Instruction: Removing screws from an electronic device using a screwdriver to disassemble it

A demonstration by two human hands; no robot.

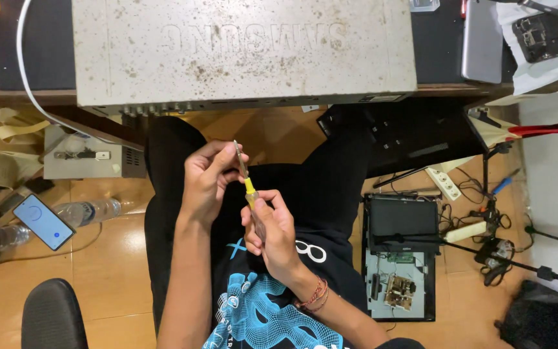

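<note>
Screwdriver (248, 187) sits between both my hands, held over my lap just below the edge of the surface (27, 97). My right hand (272, 236) is wrapped around its handle, fingers closed tight on it, with only the yellow upper part of the handle showing above my thumb. My left hand (206, 178) pinches the metal shaft near its tip, thumb and fingertips narrowed onto it, so the tool stands tilted a little, tip up and leaning toward the left hand. A red thread bracelet (314, 296) circles my right wrist.

On the surface ahead of me lies a large grey metal casing (240, 48), speckled and worn, with a row of small connectors along its near edge. A white cable (24, 64) curves down past its left side.

On the floor to my left I see a phone (42, 222) with a lit screen, and a clear plastic bottle (95, 210) lying just beside it. To my right on the floor rests an opened black device (400, 265) with a circuit board (400, 291) exposed, near a white power strip (442, 183) and a tangle of wires. A black chair back (53, 317) shows at the lower left.
</note>
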